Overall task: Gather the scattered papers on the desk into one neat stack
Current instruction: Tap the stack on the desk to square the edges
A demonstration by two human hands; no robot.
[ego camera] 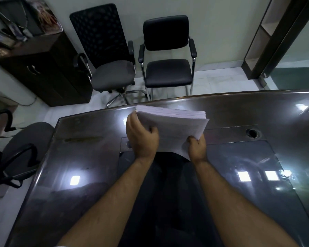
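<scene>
A thick stack of white papers (173, 122) is held tilted above the middle of the dark glossy desk (78, 157), its far edges fanned slightly. My left hand (141, 138) grips the stack's left side, thumb on top. My right hand (197, 147) pinches the stack's near right corner. No other loose sheets show on the desk.
A round cable hole (252, 133) sits in the desk right of the stack. Two black chairs (168, 56) stand beyond the far edge, another chair (20, 152) is at the left, and a dark cabinet (43, 68) stands at the back left.
</scene>
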